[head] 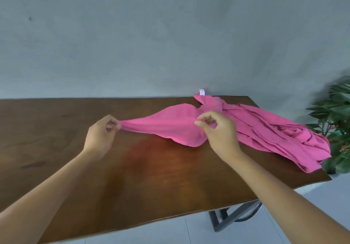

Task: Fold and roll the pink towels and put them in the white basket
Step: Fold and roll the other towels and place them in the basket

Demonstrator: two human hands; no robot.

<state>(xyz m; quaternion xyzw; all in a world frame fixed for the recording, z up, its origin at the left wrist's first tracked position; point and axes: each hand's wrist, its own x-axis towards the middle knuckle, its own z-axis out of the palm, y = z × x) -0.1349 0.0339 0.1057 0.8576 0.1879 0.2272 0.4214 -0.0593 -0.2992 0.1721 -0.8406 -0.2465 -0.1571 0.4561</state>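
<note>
Both hands work over the wooden table (75, 168). Left hand (101, 133) pinches 1 corner of a pink towel (170, 126) between thumb and fingertips, its other fingers curled; right hand (217, 130) pinches the same towel's upper edge further along, so the cloth hangs stretched and sagging between them, its belly touching the table.

Behind the table rises a plain grey-blue wall (151, 35), marked with a few dark specks. Pale floor (189, 228) shows below the table's near edge, where a dark metal table leg (227, 219) is only partly visible.

On the table's right end lies a crumpled pile of pink towels (274, 135), spilling toward the corner; how many towels it holds cannot be told. At the table's far edge, a small white label (202, 92) stands up from the pile's bunched end, its print too small to read.

Beyond the table's right end, a leafy green plant (337, 122) is blurred and cut off by the frame.
</note>
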